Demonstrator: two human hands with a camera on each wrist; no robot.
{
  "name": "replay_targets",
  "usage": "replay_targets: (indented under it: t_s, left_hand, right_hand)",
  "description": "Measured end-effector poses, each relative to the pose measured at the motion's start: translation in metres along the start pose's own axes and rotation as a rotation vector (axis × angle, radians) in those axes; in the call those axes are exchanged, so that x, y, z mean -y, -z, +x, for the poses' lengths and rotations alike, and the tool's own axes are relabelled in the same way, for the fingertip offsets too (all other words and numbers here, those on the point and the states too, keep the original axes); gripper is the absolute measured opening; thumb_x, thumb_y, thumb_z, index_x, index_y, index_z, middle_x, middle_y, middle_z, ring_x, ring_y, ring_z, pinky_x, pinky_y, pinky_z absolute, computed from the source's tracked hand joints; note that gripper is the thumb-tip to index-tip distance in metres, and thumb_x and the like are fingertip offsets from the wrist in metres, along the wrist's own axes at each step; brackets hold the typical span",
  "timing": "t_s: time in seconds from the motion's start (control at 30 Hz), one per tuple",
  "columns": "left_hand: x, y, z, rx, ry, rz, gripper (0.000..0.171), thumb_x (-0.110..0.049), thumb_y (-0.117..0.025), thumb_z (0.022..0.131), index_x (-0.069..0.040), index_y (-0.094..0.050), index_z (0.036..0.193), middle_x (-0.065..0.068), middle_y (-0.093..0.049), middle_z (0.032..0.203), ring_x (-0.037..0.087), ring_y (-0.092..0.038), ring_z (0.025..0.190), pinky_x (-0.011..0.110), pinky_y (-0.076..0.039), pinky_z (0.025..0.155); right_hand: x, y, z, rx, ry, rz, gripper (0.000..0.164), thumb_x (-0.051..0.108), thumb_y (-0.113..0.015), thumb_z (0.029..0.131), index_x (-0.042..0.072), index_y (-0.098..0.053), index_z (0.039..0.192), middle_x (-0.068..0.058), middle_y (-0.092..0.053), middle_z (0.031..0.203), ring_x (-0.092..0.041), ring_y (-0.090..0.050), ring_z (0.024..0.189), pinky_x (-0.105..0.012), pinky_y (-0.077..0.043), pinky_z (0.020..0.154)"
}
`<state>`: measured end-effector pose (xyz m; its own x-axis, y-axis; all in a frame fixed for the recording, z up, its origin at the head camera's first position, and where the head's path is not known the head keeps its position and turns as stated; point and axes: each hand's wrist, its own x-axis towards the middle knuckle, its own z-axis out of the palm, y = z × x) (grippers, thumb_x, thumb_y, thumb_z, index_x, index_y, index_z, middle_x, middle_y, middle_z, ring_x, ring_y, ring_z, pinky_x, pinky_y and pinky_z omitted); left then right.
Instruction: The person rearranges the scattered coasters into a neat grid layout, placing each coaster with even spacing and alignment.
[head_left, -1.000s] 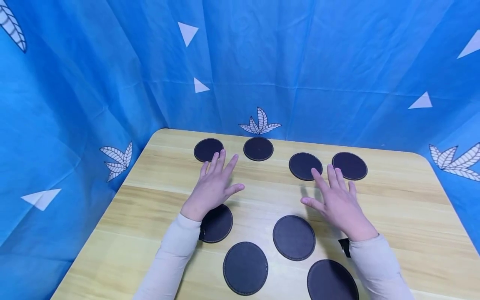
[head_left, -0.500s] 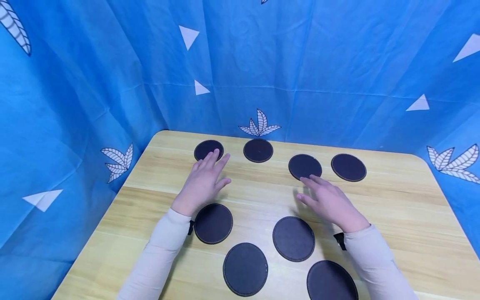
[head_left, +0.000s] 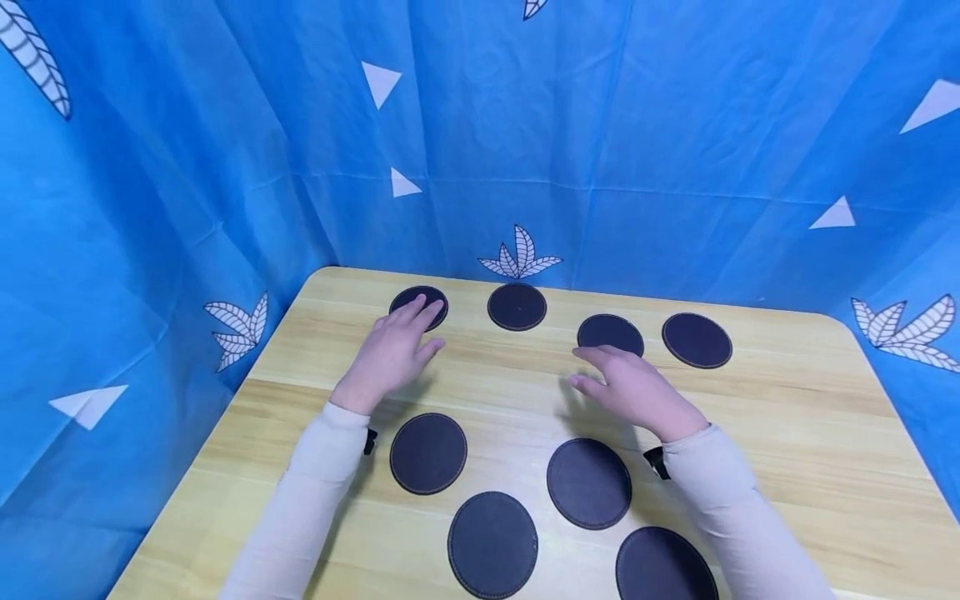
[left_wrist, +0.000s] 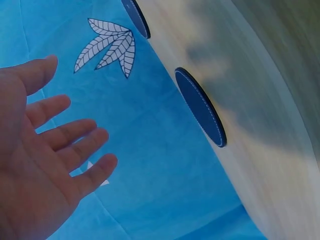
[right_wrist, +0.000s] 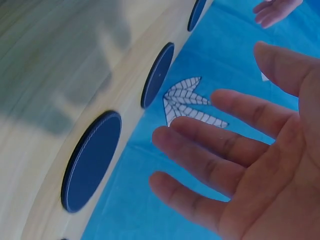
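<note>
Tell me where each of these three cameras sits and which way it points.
Head: above the wooden table, looking forward and down at eight dark round coasters; both sleeved forearms, left hand and right hand show.
Left wrist: beneath the left hand, facing past its open palm toward the blue curtain.
Right wrist: beneath the right hand, facing the same way.
Shared: both wrist views catch the back-row coaster by the leaf print.

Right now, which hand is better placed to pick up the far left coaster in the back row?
The left hand. Its fingertips already reach over the near edge of the far left coaster, fingers straight. The right hand hovers across the table by the third back coaster, much farther away.
</note>
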<state>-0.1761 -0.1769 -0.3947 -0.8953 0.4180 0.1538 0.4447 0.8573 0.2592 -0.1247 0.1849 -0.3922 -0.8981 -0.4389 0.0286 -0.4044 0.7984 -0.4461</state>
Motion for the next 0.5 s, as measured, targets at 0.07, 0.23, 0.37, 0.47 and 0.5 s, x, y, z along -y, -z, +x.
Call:
replay_targets:
  t_s: [0.07, 0.23, 0.37, 0.47, 0.5]
  left_hand:
    - [0.002, 0.001, 0.002, 0.014, 0.010, -0.012, 0.060, -0.033, -0.061, 0.102, -0.008, -0.043, 0.154, 0.023, -0.037, 0.156, 0.042, -0.038, 0.141, 0.060, -0.032, 0.110]
    - [0.010, 0.002, 0.007, 0.017, 0.018, -0.033, 0.059, -0.031, -0.062, 0.102, -0.009, -0.045, 0.153, 0.022, -0.039, 0.155, 0.041, -0.039, 0.140, 0.059, -0.033, 0.109]
    - [0.018, 0.003, 0.012, 0.004, 0.022, -0.050, 0.056, -0.028, -0.062, 0.101, -0.008, -0.047, 0.152, 0.022, -0.042, 0.153, 0.041, -0.042, 0.138, 0.060, -0.035, 0.108]
    - [0.024, 0.005, 0.018, 0.003, 0.030, -0.065, 0.055, -0.027, -0.062, 0.101, -0.008, -0.047, 0.151, 0.022, -0.043, 0.152, 0.042, -0.043, 0.136, 0.060, -0.035, 0.108]
    - [0.027, 0.006, 0.020, 0.001, 0.033, -0.070, 0.055, -0.026, -0.061, 0.102, -0.008, -0.048, 0.151, 0.022, -0.043, 0.152, 0.042, -0.044, 0.136, 0.059, -0.035, 0.109]
  right_hand:
    - [0.002, -0.002, 0.005, 0.005, 0.009, 0.000, 0.049, 0.030, -0.063, 0.101, 0.001, -0.058, 0.140, -0.023, -0.059, 0.135, -0.041, -0.053, 0.127, -0.056, -0.042, 0.105]
    - [0.009, -0.006, 0.020, 0.022, 0.010, 0.011, 0.048, 0.031, -0.063, 0.101, 0.002, -0.059, 0.139, -0.021, -0.060, 0.134, -0.040, -0.053, 0.127, -0.056, -0.041, 0.106]
    - [0.016, -0.007, 0.032, 0.044, 0.014, 0.061, 0.049, 0.032, -0.062, 0.101, 0.002, -0.059, 0.140, -0.021, -0.059, 0.136, -0.040, -0.052, 0.129, -0.055, -0.040, 0.107]
    - [0.023, -0.008, 0.042, 0.055, 0.017, 0.079, 0.049, 0.033, -0.062, 0.102, 0.002, -0.058, 0.140, -0.020, -0.058, 0.137, -0.038, -0.052, 0.129, -0.053, -0.041, 0.107]
    - [0.024, -0.008, 0.046, 0.058, 0.018, 0.079, 0.049, 0.033, -0.061, 0.102, 0.002, -0.058, 0.140, -0.020, -0.058, 0.137, -0.038, -0.052, 0.129, -0.053, -0.041, 0.107]
